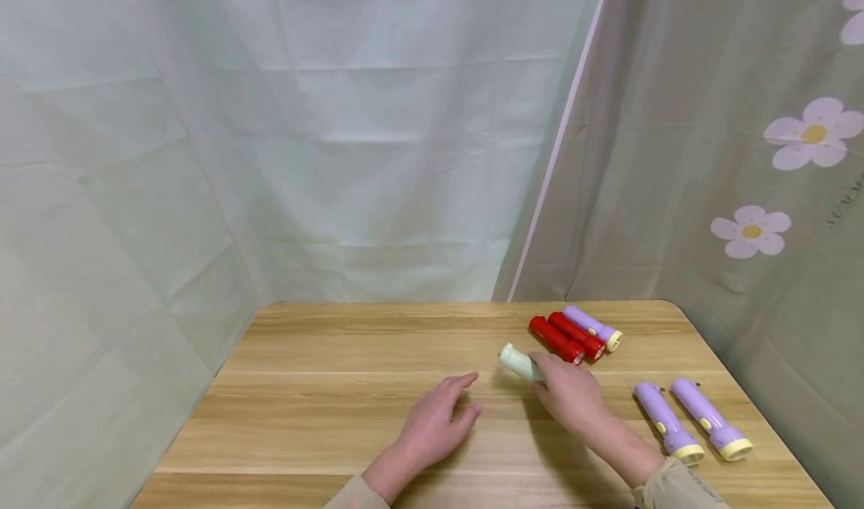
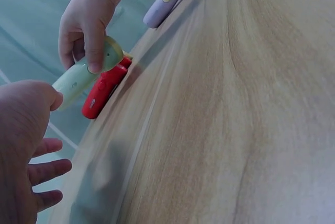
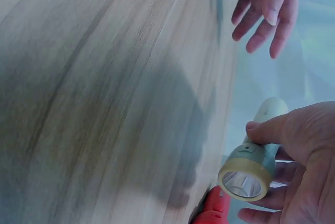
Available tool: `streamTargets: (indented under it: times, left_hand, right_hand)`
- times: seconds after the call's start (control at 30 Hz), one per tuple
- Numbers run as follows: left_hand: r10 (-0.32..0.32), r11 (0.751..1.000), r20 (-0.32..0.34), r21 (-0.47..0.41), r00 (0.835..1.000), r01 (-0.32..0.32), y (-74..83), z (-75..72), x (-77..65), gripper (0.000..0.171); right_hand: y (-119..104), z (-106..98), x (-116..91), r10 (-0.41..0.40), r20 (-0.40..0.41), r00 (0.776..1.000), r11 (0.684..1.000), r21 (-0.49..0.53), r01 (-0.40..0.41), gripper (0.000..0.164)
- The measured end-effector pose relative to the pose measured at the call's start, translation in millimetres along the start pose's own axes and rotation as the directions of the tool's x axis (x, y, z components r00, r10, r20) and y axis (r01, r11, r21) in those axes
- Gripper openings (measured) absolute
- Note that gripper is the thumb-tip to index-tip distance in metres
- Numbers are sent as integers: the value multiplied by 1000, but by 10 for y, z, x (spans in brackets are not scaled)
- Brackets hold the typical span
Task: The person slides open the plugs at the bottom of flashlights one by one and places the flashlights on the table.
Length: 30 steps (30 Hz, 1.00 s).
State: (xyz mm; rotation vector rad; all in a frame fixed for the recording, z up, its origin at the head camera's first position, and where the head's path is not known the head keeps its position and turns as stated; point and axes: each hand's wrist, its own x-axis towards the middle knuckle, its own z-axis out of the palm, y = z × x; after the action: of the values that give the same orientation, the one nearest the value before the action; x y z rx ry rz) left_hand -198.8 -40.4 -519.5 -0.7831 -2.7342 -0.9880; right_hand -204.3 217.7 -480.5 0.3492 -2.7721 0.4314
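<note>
My right hand (image 1: 574,393) grips a pale green flashlight (image 1: 518,362) above the table. In the right wrist view, thumb and fingers wrap round the flashlight (image 3: 252,166) near its cream-rimmed lens end. To the left, my left hand (image 1: 435,423) hovers over the wood with fingers apart, holding nothing. The left wrist view has this left hand (image 2: 26,140) close in front, with the green flashlight (image 2: 78,80) behind its thumb. Just beyond the right hand lie two red flashlights (image 1: 556,339) beside a purple flashlight (image 1: 595,327).
Two more purple flashlights, the nearer-in one (image 1: 664,419) and the outer one (image 1: 711,417), lie side by side at the table's right. The wooden table (image 1: 304,396) has rounded far corners. Pale curtains (image 1: 378,157) hang behind it and on both sides.
</note>
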Motion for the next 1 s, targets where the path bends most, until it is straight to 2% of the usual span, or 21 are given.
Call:
streamTargets:
  times: [0.3,0.63,1.0]
  left_hand:
    - [-40,998,-21,-50,999,39,23,-56,-14,53]
    - [-76,989,-50,-132,996,69,49,-75,-27,55]
    - [-143,955,-117,-278,983,106,106,-91,-1,52]
  right_hand:
    - [-59,-35,-26,-47,-71,996,999,14,48,50]
    - [-114,-60,-35,-36,-100,994,999,24,38,51]
    - [-183,-83,-63,-27,-144,989,998,56,35,57]
